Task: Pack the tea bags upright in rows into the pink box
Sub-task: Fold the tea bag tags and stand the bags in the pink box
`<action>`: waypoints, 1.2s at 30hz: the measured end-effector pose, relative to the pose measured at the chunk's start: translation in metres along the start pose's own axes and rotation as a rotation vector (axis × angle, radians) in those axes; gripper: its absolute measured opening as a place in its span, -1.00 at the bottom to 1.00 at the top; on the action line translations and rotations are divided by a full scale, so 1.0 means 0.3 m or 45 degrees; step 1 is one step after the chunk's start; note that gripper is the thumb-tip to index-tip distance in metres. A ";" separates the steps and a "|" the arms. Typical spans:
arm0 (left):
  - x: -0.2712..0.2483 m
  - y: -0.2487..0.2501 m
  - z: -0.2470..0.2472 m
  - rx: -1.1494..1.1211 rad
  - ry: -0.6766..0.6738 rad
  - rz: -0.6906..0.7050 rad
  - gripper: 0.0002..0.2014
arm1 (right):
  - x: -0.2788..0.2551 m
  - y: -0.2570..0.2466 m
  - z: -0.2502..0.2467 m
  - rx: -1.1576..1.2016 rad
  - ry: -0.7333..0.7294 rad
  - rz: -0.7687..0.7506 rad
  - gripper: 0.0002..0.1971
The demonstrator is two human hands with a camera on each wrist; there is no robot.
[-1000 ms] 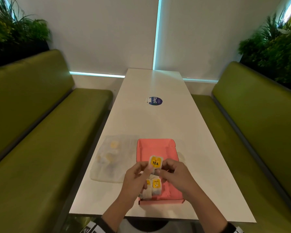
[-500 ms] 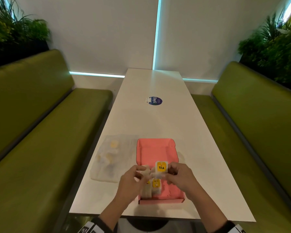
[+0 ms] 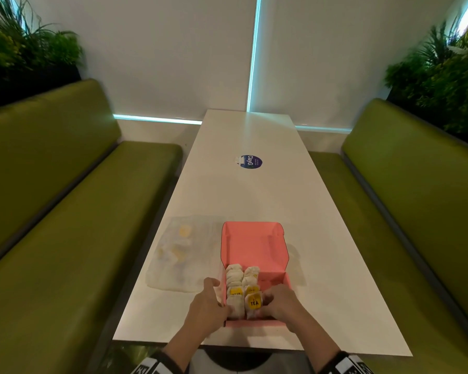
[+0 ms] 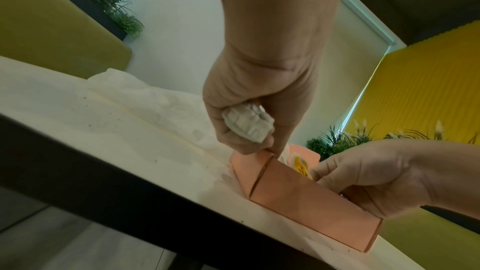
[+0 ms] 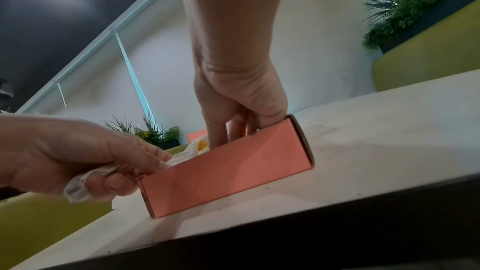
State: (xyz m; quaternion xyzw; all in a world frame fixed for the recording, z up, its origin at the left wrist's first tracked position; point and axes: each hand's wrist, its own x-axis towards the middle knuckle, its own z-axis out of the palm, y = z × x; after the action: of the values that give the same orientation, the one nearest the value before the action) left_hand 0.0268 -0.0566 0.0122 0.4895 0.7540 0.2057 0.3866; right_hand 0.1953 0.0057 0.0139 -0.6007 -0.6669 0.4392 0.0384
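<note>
Right fingers [image 5: 221, 130]: curled down inside the pink box [image 3: 254, 247], closed on the front tea bag [image 3: 254, 306] with the yellow "TEA" tag; likely seating it upright at the near end of the right-hand row
Right hand [image 3: 280, 306]: over the box's near right part; palm above the rim
Left fingers [image 4: 228, 137]: curled tight round a crumpled white tea bag [image 4: 248, 123]; probably held ready as the next one in
Left hand [image 3: 207, 303]: at the box's near left corner, fingertips touching the wall; whether it steadies the box, cannot tell
Rows [image 3: 242, 282]: 2 rows of bags stand upright along the box's left side, running from near wall towards the lid; right side of the box bare
Lid: open, lying back away from the person
Clear bag [image 3: 183, 252]: flat on the white table [image 3: 254, 136] just left of the box; a few more tea bags inside, so packing looks partway done
Risk: soft bags may slump sideways without neighbours
</note>
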 end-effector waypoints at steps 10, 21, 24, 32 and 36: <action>0.004 -0.003 0.009 0.031 0.025 -0.037 -0.43 | -0.001 -0.039 0.020 -0.219 0.107 0.007 -0.45; 0.000 0.000 0.002 0.046 0.001 -0.010 -0.44 | -0.002 -0.030 0.023 -0.290 0.060 -0.060 -0.60; 0.000 0.002 0.002 0.068 -0.005 0.018 -0.47 | 0.001 -0.031 0.047 -0.316 0.105 -0.096 -0.64; 0.001 0.002 -0.010 0.128 0.005 0.055 -0.51 | -0.003 -0.036 0.051 -0.299 0.164 -0.135 -0.67; -0.016 0.041 -0.055 -0.200 0.045 0.134 -0.57 | -0.032 -0.060 -0.002 -0.219 0.271 -0.215 -0.72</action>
State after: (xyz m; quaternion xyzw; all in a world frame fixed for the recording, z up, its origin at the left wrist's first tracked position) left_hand 0.0222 -0.0545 0.0328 0.4930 0.7155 0.2929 0.3991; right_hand 0.1843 0.0001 0.0302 -0.5867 -0.7423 0.3097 0.0942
